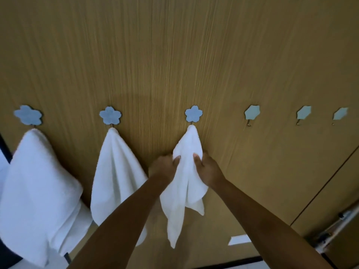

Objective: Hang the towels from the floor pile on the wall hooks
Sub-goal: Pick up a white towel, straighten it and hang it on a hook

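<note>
Three white towels hang from blue flower-shaped hooks on a wooden wall. The third towel point(184, 183) hangs from the middle hook point(193, 115). My left hand point(165, 166) grips its left edge, thumb on the cloth. My right hand point(207, 169) grips its right edge, thumb on the front. The large left towel point(37, 191) hangs from the far-left hook point(28, 114). A second towel point(116, 177) hangs from the hook point(110, 114) beside it. The floor pile is out of view.
Three bare blue hooks point(252, 113) point(303, 113) point(340, 113) continue to the right on the wooden wall point(174, 55). A cabinet door seam and a metal fitting point(334, 228) lie at lower right. A small white patch point(239, 240) shows low on the wall.
</note>
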